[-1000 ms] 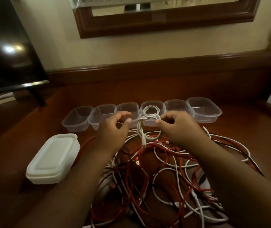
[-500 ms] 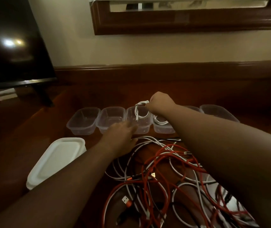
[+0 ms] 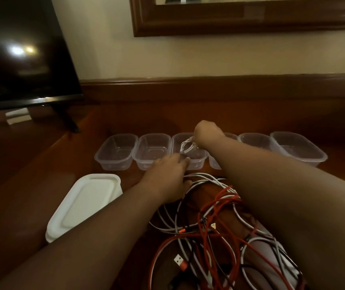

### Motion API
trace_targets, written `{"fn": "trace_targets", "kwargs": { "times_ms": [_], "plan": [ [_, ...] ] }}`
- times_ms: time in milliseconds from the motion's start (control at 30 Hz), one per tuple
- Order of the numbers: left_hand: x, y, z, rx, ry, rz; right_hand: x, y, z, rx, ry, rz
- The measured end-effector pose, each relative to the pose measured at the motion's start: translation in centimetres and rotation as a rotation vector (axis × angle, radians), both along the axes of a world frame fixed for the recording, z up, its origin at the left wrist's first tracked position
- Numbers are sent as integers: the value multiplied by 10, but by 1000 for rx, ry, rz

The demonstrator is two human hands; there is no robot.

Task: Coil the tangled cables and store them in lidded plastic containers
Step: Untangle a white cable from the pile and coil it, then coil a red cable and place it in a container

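Observation:
A row of several clear plastic containers point(image 3: 117, 151) stands across the wooden table. My right hand point(image 3: 208, 133) grips a small coiled white cable point(image 3: 186, 147) and holds it down inside the third container from the left point(image 3: 196, 161). My left hand point(image 3: 167, 174) rests with straight fingers against the near rim of that container. A tangle of red, white and black cables point(image 3: 215, 222) lies on the table in front of me, partly under my right forearm. The fourth container is mostly hidden behind my right arm.
A stack of white lids point(image 3: 88, 201) lies at the near left. A dark TV screen point(image 3: 19, 51) on a stand fills the far left. A raised wooden ledge point(image 3: 209, 84) and the wall close off the back of the table.
My right hand has carried the white coil from above the tangle forward and lowered it into the third container. My left hand let go of it and moved to that container's near rim.

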State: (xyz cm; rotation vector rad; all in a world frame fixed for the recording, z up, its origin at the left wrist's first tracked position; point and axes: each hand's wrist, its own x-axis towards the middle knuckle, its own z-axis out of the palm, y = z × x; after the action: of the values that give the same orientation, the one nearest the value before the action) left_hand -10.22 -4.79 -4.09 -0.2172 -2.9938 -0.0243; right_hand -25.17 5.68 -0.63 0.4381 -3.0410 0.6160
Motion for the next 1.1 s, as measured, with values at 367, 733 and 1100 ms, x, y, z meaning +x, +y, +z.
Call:
{"fn": "trace_targets", "kwargs": {
  "times_ms": [367, 733, 1100],
  "plan": [
    [65, 17, 8, 300, -144, 70, 91, 84, 17, 0, -3, 196],
    [124, 52, 10, 539, -190, 235, 249, 139, 2, 84, -318, 345],
    [164, 115, 54, 1233, -40, 448, 310, 182, -3, -398, -229, 275]
  ]
}}
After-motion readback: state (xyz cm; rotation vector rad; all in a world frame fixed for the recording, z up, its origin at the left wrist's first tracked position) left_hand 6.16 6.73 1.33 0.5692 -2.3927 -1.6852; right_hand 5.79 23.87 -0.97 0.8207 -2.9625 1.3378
